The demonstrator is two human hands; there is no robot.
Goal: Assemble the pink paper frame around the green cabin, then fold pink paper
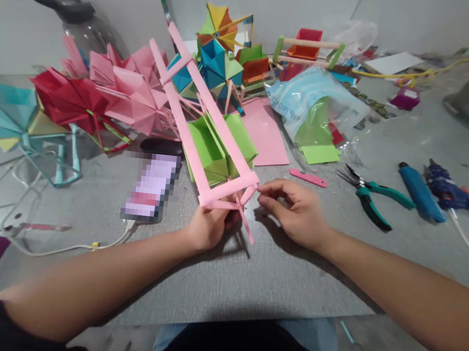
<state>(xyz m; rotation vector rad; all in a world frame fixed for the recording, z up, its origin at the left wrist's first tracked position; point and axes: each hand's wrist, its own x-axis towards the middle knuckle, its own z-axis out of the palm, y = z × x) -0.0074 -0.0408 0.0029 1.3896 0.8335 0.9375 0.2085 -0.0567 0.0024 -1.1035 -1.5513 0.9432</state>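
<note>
Beside pink frame [206, 122]: phone [152, 186] left, pliers [369, 192] right.

Phone [152, 186] left of the paper frame [206, 122] — pliers [369, 192] right.

The clear plastic bag [309, 102] of coloured paper carries pale printed lettering that reads "COPY PAPER", running slantwise near its left edge. The phone [152, 186] screen is blurred, and no other writing on the table can be read.
</note>
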